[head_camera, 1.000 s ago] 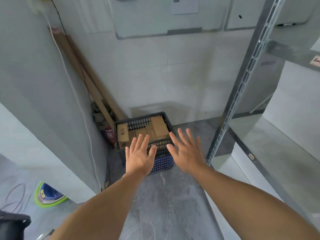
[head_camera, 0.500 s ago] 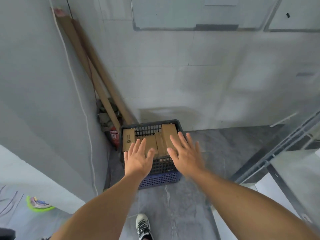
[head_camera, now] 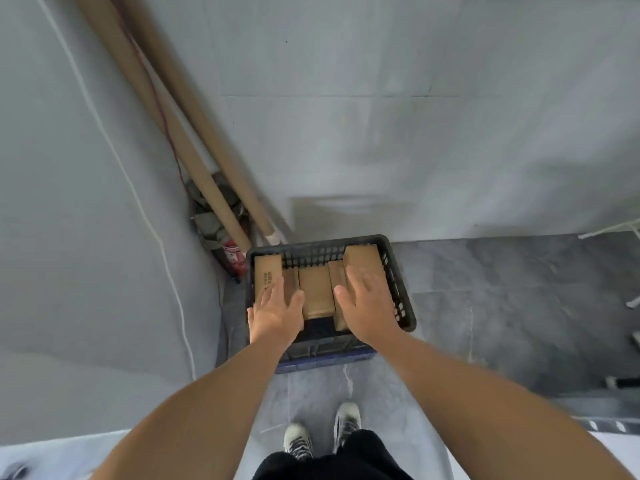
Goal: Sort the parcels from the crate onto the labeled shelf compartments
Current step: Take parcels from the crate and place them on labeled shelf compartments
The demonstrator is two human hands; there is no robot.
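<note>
Here, brown cardboard parcels [head_camera: 316, 289] stand in a black crate [head_camera: 404, 301]. Left hand [head_camera: 275, 311] and right hand [head_camera: 367, 306] — fingers straight, grasping nothing — above them.

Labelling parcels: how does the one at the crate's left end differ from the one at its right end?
The left parcel bears black print on top; the right parcel shows none. The left parcel looks narrower than the right parcel. The left hand overlaps only the left parcel's near end; the right hand hides much of the right parcel. Both are brown cardboard in the crate.

Black trousers [head_camera: 334, 460], white black-laced sneakers [head_camera: 297, 441]
</note>
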